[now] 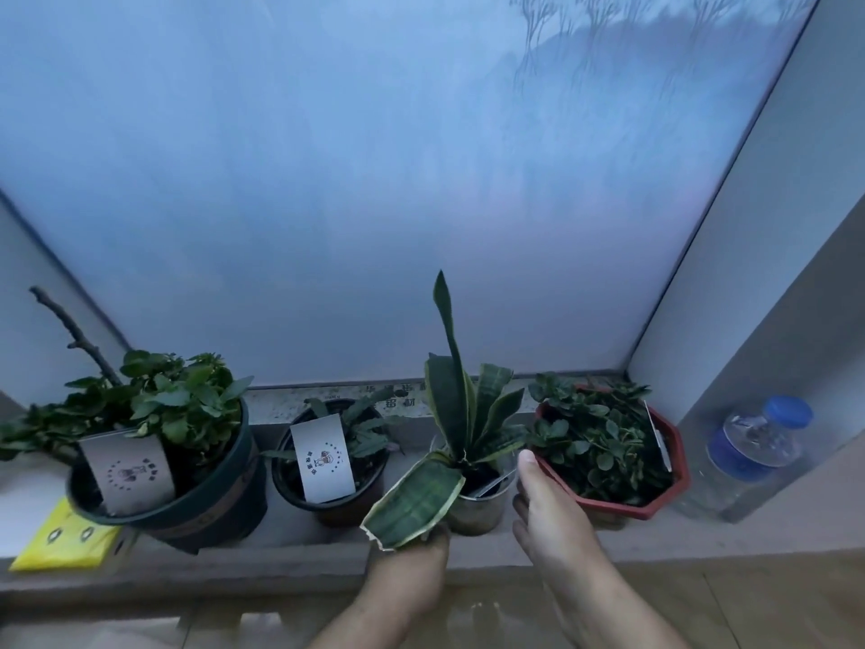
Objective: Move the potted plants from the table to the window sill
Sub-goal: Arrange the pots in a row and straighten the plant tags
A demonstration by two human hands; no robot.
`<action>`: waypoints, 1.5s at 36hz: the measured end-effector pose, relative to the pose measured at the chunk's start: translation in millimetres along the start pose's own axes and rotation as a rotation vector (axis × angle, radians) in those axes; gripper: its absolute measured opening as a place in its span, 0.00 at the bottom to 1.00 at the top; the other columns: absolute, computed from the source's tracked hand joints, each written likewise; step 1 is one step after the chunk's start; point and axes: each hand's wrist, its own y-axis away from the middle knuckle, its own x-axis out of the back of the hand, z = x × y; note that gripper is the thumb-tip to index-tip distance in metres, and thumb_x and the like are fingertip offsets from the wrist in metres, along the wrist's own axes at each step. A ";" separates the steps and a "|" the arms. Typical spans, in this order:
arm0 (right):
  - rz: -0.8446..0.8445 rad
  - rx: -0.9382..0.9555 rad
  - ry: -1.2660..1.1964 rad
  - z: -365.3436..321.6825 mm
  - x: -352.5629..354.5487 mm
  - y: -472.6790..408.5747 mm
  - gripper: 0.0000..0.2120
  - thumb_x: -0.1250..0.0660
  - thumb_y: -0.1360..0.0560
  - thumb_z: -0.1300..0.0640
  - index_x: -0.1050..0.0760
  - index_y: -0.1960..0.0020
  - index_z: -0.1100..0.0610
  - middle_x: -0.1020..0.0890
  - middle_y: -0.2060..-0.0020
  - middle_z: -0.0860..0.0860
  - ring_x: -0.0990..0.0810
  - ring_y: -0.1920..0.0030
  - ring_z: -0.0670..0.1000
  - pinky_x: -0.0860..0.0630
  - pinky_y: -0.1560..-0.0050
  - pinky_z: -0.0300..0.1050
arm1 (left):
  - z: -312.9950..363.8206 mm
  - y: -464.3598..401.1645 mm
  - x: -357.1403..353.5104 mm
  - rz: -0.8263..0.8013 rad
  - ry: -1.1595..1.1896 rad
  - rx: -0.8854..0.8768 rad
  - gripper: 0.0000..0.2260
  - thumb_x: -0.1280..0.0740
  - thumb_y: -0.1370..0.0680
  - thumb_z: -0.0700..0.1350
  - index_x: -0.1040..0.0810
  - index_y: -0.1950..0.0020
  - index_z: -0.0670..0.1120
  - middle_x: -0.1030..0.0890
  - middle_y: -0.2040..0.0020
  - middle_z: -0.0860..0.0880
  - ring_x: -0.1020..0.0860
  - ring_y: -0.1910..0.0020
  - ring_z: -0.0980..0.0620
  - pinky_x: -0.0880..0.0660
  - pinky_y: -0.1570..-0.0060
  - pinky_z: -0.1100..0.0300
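White illegible card, small pot

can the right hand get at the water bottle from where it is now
Probably yes: the right hand is open beside the red pot, and the sill edge in front of that pot toward the water bottle looks free.

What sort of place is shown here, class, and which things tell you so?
Probably an indoor window sill in a home: frosted window glass rises behind it, a row of potted plants stands along it, and a plastic water bottle sits at its right end.
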 end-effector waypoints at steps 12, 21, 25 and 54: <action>0.062 0.003 0.026 -0.1 -3.8 -2.2 0.25 0.45 0.18 0.37 0.27 0.28 0.49 0.24 0.39 0.44 0.27 0.31 0.50 0.35 0.25 0.57 | 12.5 -1.6 -1.3 -0.251 0.225 0.065 0.12 0.35 0.19 0.42 0.32 0.40 0.56 0.27 0.47 0.60 0.30 0.42 0.59 0.36 0.44 0.67; 0.060 0.003 0.095 4.3 -9.9 -7.0 0.36 0.44 0.29 0.25 0.27 0.29 0.44 0.24 0.34 0.40 0.28 0.30 0.47 0.35 0.25 0.57 | 26.6 -2.2 -9.2 -0.189 0.379 0.108 0.12 0.36 0.21 0.34 0.28 0.49 0.52 0.21 0.57 0.55 0.24 0.63 0.66 0.31 0.67 0.79; 0.064 -0.026 0.084 2.0 -9.2 -3.6 0.23 0.43 0.26 0.28 0.18 0.58 0.43 0.18 0.55 0.38 0.23 0.39 0.50 0.33 0.27 0.58 | 23.3 -12.9 -6.1 -0.224 0.375 0.121 0.16 0.36 0.22 0.32 0.27 0.51 0.55 0.20 0.51 0.61 0.20 0.52 0.60 0.29 0.62 0.78; -0.104 -0.107 -0.254 -20.3 -14.5 31.5 0.28 0.46 0.16 0.42 0.34 0.23 0.58 0.22 0.36 0.49 0.29 0.28 0.49 0.35 0.27 0.49 | 17.8 -12.4 -5.3 -0.220 0.441 0.086 0.24 0.36 0.23 0.32 0.30 0.28 0.47 0.19 0.39 0.52 0.21 0.53 0.68 0.29 0.65 0.78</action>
